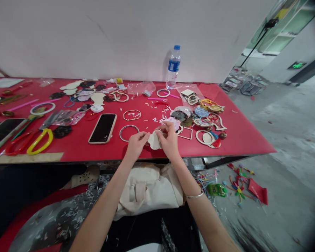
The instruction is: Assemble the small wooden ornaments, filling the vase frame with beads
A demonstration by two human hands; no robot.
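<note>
My left hand (136, 145) and my right hand (168, 140) meet above the red table's front edge, both gripping a cream scalloped cutout (154, 141). The right fingers pinch its upper part, and the left fingertips hold its side. Its lower part hangs below my fingers, and my hands hide much of it. Just beyond my right hand lies a pink patterned cutout (173, 123). A thin round hoop (129, 133) sits left of my left hand, and a black-screened phone (103, 128) lies further left.
The red table (241, 136) holds many frames, patterned pieces, white scraps and tools. A plastic water bottle (173, 67) stands at the back by the wall. A canvas bag (147, 190) lies on my lap. Coloured craft scraps (238, 187) lie on the concrete floor at right.
</note>
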